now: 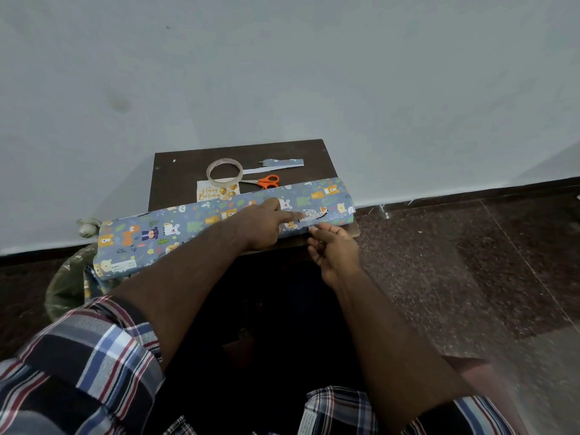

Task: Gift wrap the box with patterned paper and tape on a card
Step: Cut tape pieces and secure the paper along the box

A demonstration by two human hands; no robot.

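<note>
A long flat box wrapped in blue animal-patterned paper (188, 224) lies across a small dark table (175, 174), its left end overhanging the table edge. My left hand (260, 224) rests on the paper with the index finger stretched out, pressing near the right part of the box. My right hand (335, 249) sits at the box's near edge, fingers curled, fingertips at the paper's edge. Behind the box lie a clear tape roll (224, 171), orange-handled scissors (263, 181) and a "Happy Birthday" card (215, 192), partly hidden by the box.
A cut strip of the same paper (279, 164) lies at the table's back. A plain wall stands right behind the table. A plastic bag (69, 287) sits on the dark speckled floor at the left, beneath the box's overhanging end.
</note>
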